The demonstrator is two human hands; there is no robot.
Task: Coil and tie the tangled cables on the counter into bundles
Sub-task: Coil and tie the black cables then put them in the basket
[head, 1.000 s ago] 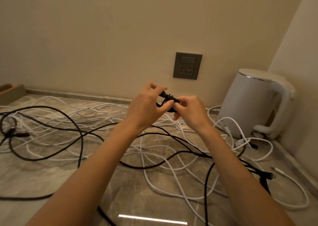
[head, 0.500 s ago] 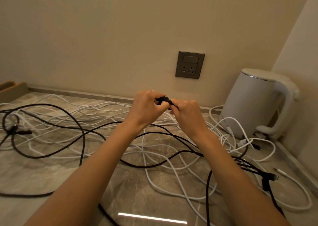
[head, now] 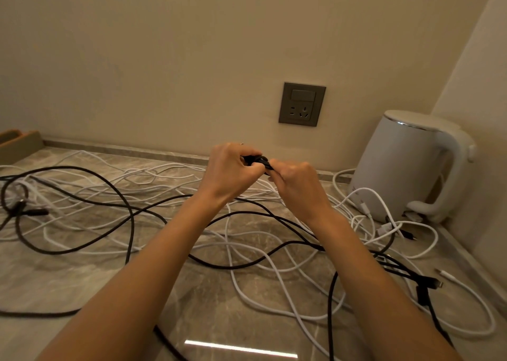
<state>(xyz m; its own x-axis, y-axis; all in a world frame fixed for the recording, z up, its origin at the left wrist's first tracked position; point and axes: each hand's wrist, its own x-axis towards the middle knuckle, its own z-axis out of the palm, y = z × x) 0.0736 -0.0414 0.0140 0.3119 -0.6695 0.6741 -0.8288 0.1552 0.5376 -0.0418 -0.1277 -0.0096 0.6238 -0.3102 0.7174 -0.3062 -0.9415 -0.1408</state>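
Left hand [head: 230,175] and right hand [head: 297,189] curl fingers around a black bundle [head: 257,159] above tangled cables [head: 227,240], kettle [head: 397,168] standing right.

Tally from my remote station:
- Hands: two, the left hand [head: 230,174] and the right hand [head: 295,185].
- Black cable bundle [head: 258,160]: one, pinched between them.
- Loose black cables [head: 131,218]: I make out at least two; the tangle hides the exact figure.
- Loose white cables [head: 232,264]: several; I cannot separate them for a firm count.
- Kettle [head: 403,165]: one.
- Wall socket plate [head: 301,104]: one.
- Wooden box [head: 19,143]: one, cut off by the left edge.
- Counter [head: 68,278]: one.
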